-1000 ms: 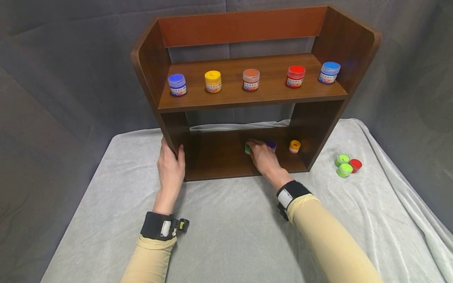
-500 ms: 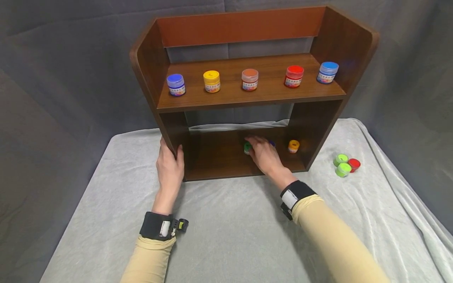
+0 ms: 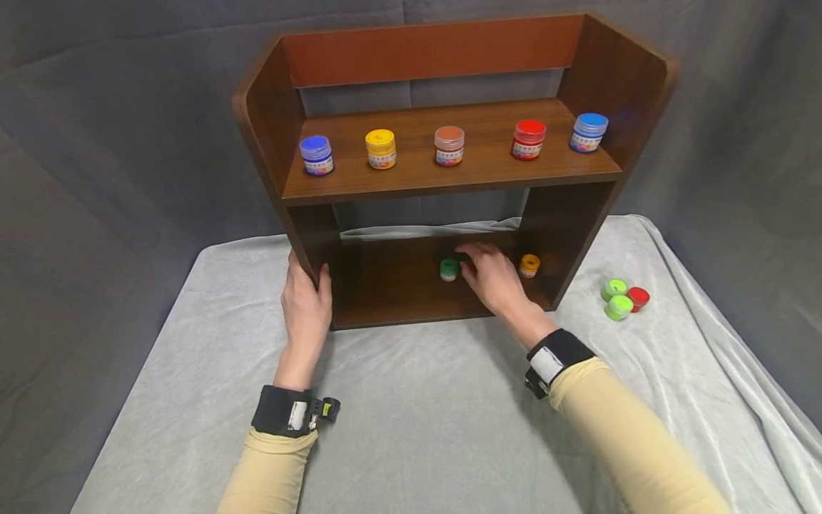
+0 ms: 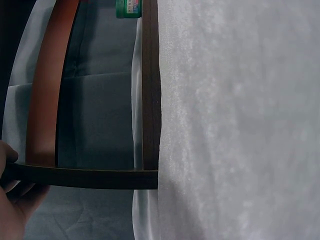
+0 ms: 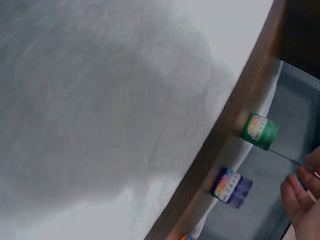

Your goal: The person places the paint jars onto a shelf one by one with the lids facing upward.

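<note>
My left hand (image 3: 307, 307) grips the left side panel of a dark brown wooden shelf (image 3: 392, 300), thumb on the inner side; the left wrist view also shows fingers around that panel. Over the lower board, my right hand (image 3: 497, 282) has loosely bent fingers and holds nothing. Just left of its fingertips stands a green paint jar (image 3: 449, 270). A purple paint jar (image 5: 231, 188) is hidden behind this hand in the head view, but shows beside the green one in the right wrist view. To the hand's right is an orange-yellow paint jar (image 3: 529, 266).
Along the upper board stand several paint jars: violet-blue (image 3: 317, 155), yellow (image 3: 381, 149), brown-orange (image 3: 449, 146), red (image 3: 529, 140) and blue (image 3: 588, 133). Right of the shelf, two light green jars (image 3: 619, 308) and a red jar (image 3: 638, 299) cluster on the grey cloth (image 3: 411, 421).
My right hand has let go of the green jar and moved right, away from it, now covering the purple jar. The left hand keeps its hold on the panel.
</note>
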Motion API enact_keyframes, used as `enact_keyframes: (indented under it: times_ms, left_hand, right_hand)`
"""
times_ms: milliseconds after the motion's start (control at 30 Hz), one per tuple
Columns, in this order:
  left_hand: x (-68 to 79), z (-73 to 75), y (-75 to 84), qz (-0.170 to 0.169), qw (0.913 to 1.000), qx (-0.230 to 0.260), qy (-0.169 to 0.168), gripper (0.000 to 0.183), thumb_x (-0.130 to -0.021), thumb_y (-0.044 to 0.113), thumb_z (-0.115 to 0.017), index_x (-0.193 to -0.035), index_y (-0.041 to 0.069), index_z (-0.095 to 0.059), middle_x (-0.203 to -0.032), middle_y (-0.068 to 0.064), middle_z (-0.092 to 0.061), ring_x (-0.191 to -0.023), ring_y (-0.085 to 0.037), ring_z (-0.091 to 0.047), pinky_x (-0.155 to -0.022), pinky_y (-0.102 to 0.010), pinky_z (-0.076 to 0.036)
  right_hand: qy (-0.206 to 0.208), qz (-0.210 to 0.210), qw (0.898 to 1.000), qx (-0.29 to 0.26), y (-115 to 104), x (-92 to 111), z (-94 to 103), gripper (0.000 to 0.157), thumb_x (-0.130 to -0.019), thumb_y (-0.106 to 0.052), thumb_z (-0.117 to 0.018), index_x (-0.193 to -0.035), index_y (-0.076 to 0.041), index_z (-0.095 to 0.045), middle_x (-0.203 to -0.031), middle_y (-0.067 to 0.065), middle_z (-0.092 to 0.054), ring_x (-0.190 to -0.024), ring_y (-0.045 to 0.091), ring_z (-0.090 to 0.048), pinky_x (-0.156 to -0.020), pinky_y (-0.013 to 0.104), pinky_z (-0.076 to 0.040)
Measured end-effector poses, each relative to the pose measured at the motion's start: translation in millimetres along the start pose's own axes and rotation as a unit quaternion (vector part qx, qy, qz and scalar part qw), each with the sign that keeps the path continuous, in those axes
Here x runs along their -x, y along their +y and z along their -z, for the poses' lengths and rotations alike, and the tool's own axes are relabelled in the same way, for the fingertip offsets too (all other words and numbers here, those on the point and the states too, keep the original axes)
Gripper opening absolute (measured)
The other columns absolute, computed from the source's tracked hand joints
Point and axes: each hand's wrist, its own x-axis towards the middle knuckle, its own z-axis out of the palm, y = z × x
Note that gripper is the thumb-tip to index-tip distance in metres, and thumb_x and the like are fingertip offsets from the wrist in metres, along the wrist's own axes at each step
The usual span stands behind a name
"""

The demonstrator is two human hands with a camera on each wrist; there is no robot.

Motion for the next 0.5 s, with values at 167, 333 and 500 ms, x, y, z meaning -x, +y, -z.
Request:
enact_keyframes:
  times_ms: [167, 333, 500]
  left_hand:
    - [-0.9, 0.3, -1.1, 0.001, 1.0000, -0.002, -0.006, 0.053, -0.096, 0.016, -0.057, -0.142, -0.004, -0.041, -0.121, -0.030, -0.062, -0.109, -0.046, -0.061, -0.086, -0.060, -0.047]
    - [-1.3, 0.9, -1.4, 0.001, 0.9999, -0.003, -0.015, 0.053, -0.096, 0.016, -0.056, -0.143, -0.004, -0.039, -0.123, -0.029, -0.061, -0.111, -0.045, -0.061, -0.087, -0.059, -0.047]
    - [-0.5, 0.8, -0.9, 0.001, 0.9999, -0.003, -0.015, 0.053, -0.096, 0.016, -0.056, -0.142, -0.004, -0.039, -0.124, -0.029, -0.061, -0.111, -0.045, -0.060, -0.087, -0.060, -0.047]
  right_hand:
    - [0.000, -0.012, 1.000, -0.016, 4.5, 8.2, 13.4, 0.027, -0.092, -0.011, -0.062, -0.117, -0.003, -0.067, -0.118, 0.019, -0.068, -0.109, 0.037, -0.063, -0.090, 0.050, -0.050]
    - [0.012, -0.020, 0.999, -0.034, 10.3, 18.5, 24.9, 0.024, -0.091, -0.011, -0.063, -0.113, -0.003, -0.069, -0.108, 0.016, -0.071, -0.097, 0.032, -0.067, -0.081, 0.048, -0.052]
    - [0.028, -0.021, 0.998, -0.053, 17.1, 27.9, 36.5, 0.020, -0.088, -0.008, -0.064, -0.106, -0.002, -0.070, -0.098, 0.014, -0.073, -0.085, 0.027, -0.068, -0.073, 0.044, -0.052]
